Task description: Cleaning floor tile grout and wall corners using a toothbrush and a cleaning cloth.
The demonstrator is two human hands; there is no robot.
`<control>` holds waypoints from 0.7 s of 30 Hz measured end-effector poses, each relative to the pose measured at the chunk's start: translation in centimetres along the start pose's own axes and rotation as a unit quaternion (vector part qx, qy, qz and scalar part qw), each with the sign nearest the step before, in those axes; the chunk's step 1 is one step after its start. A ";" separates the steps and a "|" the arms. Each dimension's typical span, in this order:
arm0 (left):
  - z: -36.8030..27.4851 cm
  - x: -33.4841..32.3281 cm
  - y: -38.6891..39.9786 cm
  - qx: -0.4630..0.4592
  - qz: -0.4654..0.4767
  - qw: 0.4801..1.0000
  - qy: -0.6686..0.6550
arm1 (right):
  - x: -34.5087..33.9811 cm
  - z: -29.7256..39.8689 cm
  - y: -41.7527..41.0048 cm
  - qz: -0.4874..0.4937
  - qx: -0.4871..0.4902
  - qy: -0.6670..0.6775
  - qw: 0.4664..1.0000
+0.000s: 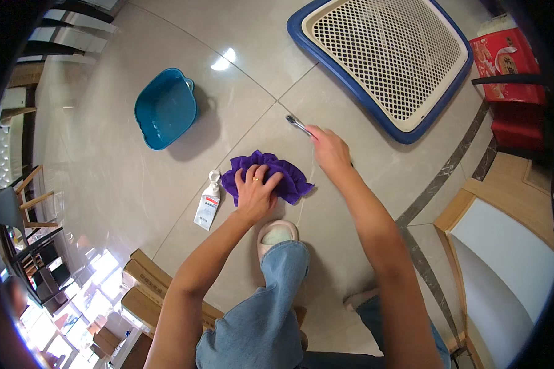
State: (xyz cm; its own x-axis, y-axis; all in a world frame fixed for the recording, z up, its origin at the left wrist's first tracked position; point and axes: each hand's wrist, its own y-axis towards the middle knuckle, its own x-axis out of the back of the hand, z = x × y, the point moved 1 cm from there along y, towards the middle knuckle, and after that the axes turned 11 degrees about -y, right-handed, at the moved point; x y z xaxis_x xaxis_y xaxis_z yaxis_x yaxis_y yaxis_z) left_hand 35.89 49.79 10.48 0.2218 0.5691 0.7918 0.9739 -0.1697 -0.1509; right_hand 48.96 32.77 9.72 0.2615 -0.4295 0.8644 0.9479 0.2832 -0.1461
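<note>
My left hand (pixel 255 191) is on a crumpled purple cloth (pixel 288 181) on the tiled floor, its fingers bent into the folds. In my right hand (pixel 328 150) is a toothbrush (pixel 299 125), its dark-bristled head pointing up and left above the floor, beyond the cloth. A white squeeze tube (pixel 207 207) with a red band and writing lies just left of the cloth. Farther left and ahead stands a blue plastic basin (pixel 166 110); whether it holds water I cannot tell.
A beige grated tray with a blue rim (pixel 392 131) lies at the upper right, beside a red box (pixel 508 60). Cardboard boxes (pixel 145 286) are at the lower left, a wood-edged white furniture piece (pixel 498 258) at the lower right. A chair (pixel 9 212) stands far left, near a partly visible person.
</note>
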 end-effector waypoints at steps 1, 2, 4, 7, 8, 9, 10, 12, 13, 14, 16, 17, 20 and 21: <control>0.0 0.0 0.6 -0.017 0.002 0.999 0.031 | -0.5 0.7 1.0 0.031 -0.010 -0.072 0.997; 0.1 0.1 1.1 -0.035 0.005 0.997 0.061 | -0.3 0.9 1.1 0.032 -0.011 -0.073 0.997; 1.1 1.4 1.3 -0.004 0.002 1.000 0.012 | 0.3 0.9 1.1 0.065 -0.028 -0.098 0.993; 1.9 1.3 1.4 0.023 -0.015 0.998 -0.056 | 0.0 -1.6 -2.8 0.097 -0.050 -0.074 0.991; 1.7 0.8 1.9 0.010 -0.033 0.999 -0.008 | -0.8 -1.3 -2.1 0.098 -0.049 -0.075 0.991; 1.8 0.4 2.2 -0.005 -0.046 0.998 0.038 | -1.0 0.3 -0.8 0.077 -0.034 -0.096 0.992; 2.1 0.0 2.6 -0.035 -0.066 0.996 0.041 | -1.1 1.2 0.3 0.058 -0.019 -0.122 0.991; 2.8 -0.4 2.7 -0.066 -0.062 0.996 0.024 | -0.8 1.5 2.8 0.060 -0.016 -0.129 0.990; 3.1 -0.5 2.7 -0.096 -0.061 0.993 0.013 | -0.8 1.6 3.5 0.060 -0.010 -0.132 0.989; 3.3 -0.5 2.6 -0.107 -0.074 0.991 0.006 | -0.5 0.5 2.0 0.061 -0.010 -0.137 0.989; 4.0 0.1 2.2 -0.111 -0.092 0.990 0.010 | -0.1 -2.3 -2.5 0.083 -0.029 -0.105 0.991; 3.8 -0.1 2.1 -0.124 -0.107 0.987 0.007 | 0.5 -2.6 -3.1 0.086 -0.028 -0.110 0.990; 4.4 0.3 1.7 -0.117 -0.107 0.987 0.009 | 1.7 -0.5 -2.7 0.081 -0.033 -0.091 0.992; 4.3 -0.3 2.1 -0.123 -0.112 0.986 0.001 | 1.9 0.8 -0.9 0.062 -0.030 -0.079 0.994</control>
State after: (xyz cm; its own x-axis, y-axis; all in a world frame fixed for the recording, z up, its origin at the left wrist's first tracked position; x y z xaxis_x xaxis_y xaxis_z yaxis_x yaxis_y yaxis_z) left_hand 38.05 52.74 7.41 0.0027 0.6127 0.7903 0.9574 -0.2298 0.1749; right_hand 48.46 32.36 11.89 0.3502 -0.2528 0.9019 0.9203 0.2723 -0.2810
